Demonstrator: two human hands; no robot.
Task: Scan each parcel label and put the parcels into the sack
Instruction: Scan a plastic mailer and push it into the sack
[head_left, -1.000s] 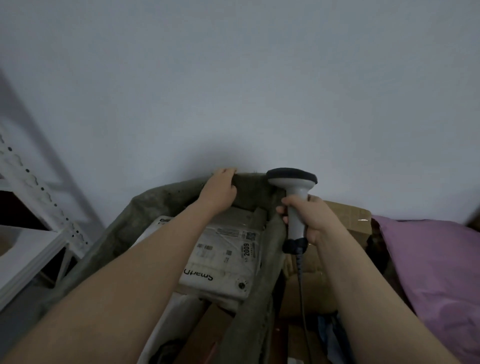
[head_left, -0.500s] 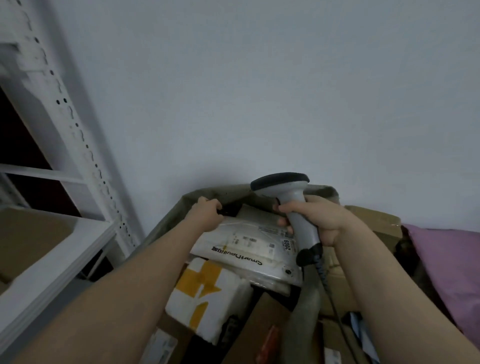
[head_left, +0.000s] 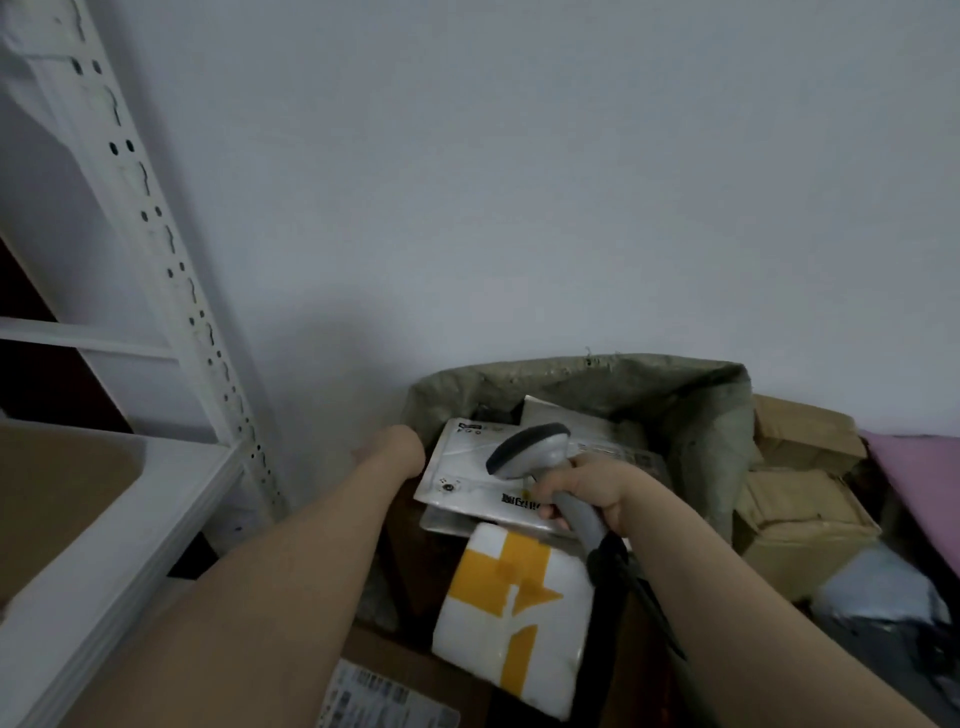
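- White flat plastic mailer parcel w/ printed label lies in the mouth of the grey-green woven sack, on top of other flat packets there. Its corner now points toward the left hand; 0.5 s ago it lay more square-on.
- Right hand: fingers wrapped round the handle of the grey handheld barcode scanner. The head is tipped down-left just over the parcel; earlier it was up at the sack's back rim.
- Left hand is at the sack's left rim, beside the parcel's edge. Fingers are bent out of sight, so can't tell its grip; earlier they showed curled there.
- Sack mouth shows wider than before.
- White-and-yellow wrapped parcel sits in front of the sack, btwn the forearms.
- White metal shelf at left, brown cardboard boxes at right.
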